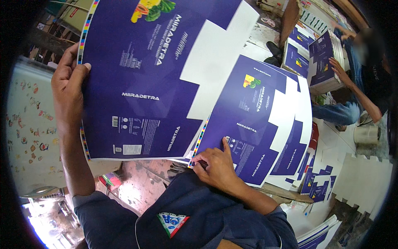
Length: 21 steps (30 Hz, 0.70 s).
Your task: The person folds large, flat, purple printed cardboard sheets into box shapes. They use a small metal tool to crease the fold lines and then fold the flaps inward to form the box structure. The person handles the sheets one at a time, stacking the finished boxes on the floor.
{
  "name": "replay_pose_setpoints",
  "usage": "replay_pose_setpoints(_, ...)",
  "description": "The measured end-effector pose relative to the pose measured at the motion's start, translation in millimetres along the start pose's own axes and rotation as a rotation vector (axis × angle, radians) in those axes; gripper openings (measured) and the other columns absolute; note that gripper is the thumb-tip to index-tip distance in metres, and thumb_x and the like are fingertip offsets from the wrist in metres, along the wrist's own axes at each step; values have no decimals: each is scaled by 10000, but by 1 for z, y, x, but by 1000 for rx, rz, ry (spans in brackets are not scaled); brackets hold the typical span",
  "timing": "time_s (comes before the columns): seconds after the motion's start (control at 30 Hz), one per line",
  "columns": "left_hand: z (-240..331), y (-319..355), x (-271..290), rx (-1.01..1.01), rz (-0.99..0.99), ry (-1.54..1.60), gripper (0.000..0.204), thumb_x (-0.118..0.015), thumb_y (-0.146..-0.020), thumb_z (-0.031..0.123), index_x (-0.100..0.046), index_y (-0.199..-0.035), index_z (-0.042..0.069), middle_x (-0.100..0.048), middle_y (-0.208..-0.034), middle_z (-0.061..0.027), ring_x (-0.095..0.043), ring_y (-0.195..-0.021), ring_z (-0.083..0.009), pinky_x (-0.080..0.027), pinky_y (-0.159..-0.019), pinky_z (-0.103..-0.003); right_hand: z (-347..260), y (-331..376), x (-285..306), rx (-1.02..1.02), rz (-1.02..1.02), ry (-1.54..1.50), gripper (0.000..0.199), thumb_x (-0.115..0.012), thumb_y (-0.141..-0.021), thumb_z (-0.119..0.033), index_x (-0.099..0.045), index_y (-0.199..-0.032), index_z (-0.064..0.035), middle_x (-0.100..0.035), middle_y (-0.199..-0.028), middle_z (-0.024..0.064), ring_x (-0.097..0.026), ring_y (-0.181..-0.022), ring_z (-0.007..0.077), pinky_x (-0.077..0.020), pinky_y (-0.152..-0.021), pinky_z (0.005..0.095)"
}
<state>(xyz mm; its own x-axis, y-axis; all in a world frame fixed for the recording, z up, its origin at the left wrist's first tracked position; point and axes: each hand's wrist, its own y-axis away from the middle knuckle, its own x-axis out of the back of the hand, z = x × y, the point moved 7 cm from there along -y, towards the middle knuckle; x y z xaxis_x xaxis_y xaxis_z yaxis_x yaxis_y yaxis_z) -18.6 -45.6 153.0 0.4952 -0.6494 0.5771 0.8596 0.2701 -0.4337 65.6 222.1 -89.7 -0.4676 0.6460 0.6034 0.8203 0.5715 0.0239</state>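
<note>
My left hand (70, 79) pinches the left edge of a large printed cardboard sheet (157, 79), thumb on its front. The sheet is purple with white stepped areas, fruit pictures and a colour strip along its edge, and it is raised and tilted in front of me. My right hand (217, 166) is closed on the lower left corner of a second printed sheet (236, 112) of the same kind, with the index finger stretched over its face. Behind that one, more purple and white sheets (292, 153) overlap in a fan.
At the upper right another person (365, 79) rests a hand on a tall stack of printed sheets (323, 62). Cut purple pieces (319, 182) lie at the right, near white notched boards (365, 178). A pale patterned panel (35, 124) stands at the left. More sheets (319, 236) lie lower right.
</note>
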Motion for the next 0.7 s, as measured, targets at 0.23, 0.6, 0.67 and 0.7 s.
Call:
replay_pose_setpoints(0.23,-32,-12,24,81,53,-7,408,-537,-920,81,-547,-1317,-14,-659,-1097,-72,-610,-919,-101,-477,-842,-239,6,2,7,3,75,-64,148,-677,-810,-204,-733,-926,-131,-665,-829,65,-650,-882,257,-177,-1155,626)
replay_pose_setpoints(0.6,-111,0,3,115,4,28,383,-510,-883,35,-574,-1254,-34,-657,-986,-62,-588,-828,-78,-462,-764,-215,90,46,111,-192,733,-33,202,-597,-945,-53,-663,-1128,2,-625,-960,133,-601,-931,258,-468,-870,359)
replay_pose_setpoints(0.67,-120,6,1,160,52,48,378,-508,-879,33,-578,-1245,-27,-653,-973,-58,-575,-814,-77,-457,-757,-217,109,65,135,-297,844,106,328,-624,-951,-136,-593,-1233,27,-582,-1094,165,-567,-1053,278,-449,-944,382)
replay_pose_setpoints(0.7,-128,7,0,168,48,59,375,-505,-879,32,-578,-1243,-25,-652,-971,-58,-571,-811,-75,-455,-752,-216,112,68,143,-360,856,141,410,-647,-941,-180,-552,-1277,36,-544,-1153,181,-543,-1096,295,-435,-974,401)
